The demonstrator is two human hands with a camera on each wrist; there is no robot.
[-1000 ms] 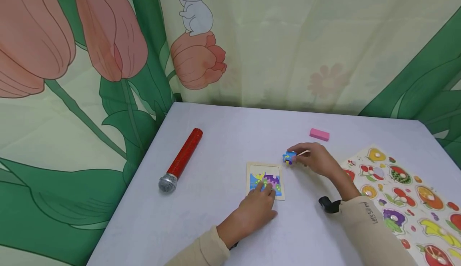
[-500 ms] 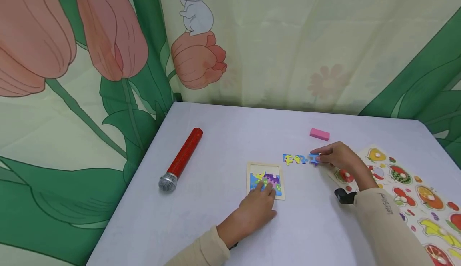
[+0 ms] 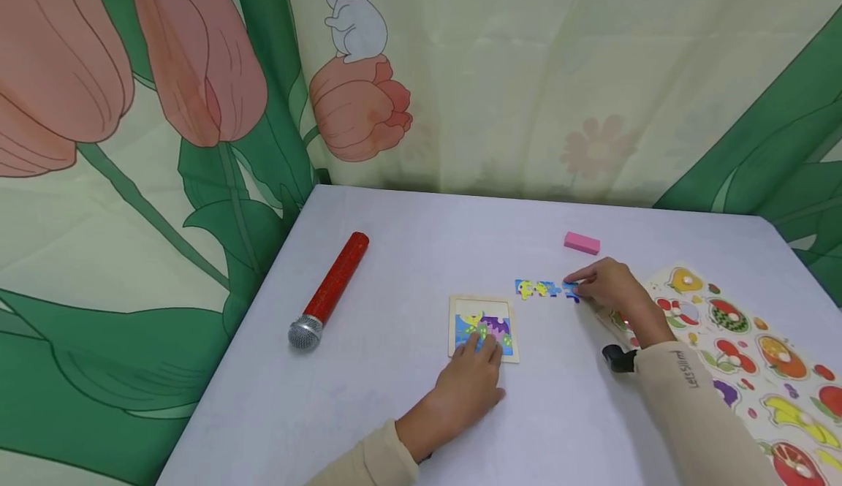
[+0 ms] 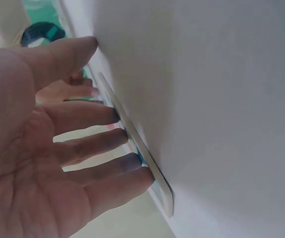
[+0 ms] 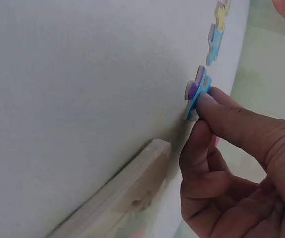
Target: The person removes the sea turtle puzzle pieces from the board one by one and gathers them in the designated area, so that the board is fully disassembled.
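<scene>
A small wooden-framed puzzle tray (image 3: 517, 325) lies mid-table, its lower part filled with blue, yellow and purple pieces and its upper strip bare wood. My left hand (image 3: 460, 391) rests its extended fingertips on the lower part; the left wrist view shows those fingers (image 4: 103, 188) straight against the tray (image 4: 147, 156). Right of the tray, my right hand (image 3: 615, 296) pinches a blue and purple puzzle piece (image 3: 571, 290) between thumb and fingers, low over the table. In the right wrist view this piece (image 5: 197, 96) is tilted. Joined blue and yellow pieces (image 3: 536, 289) lie just left of it.
A red microphone (image 3: 337, 278) lies at the left. A pink block (image 3: 582, 243) sits behind my right hand. At the right is a fruit-picture board (image 3: 743, 325), partly under my right forearm. A patterned curtain (image 3: 500, 91) hangs behind the table.
My right hand has moved right from the left end of the row of pieces, uncovering the joined ones, and now pinches the piece at the right end. My left hand has stayed on the tray.
</scene>
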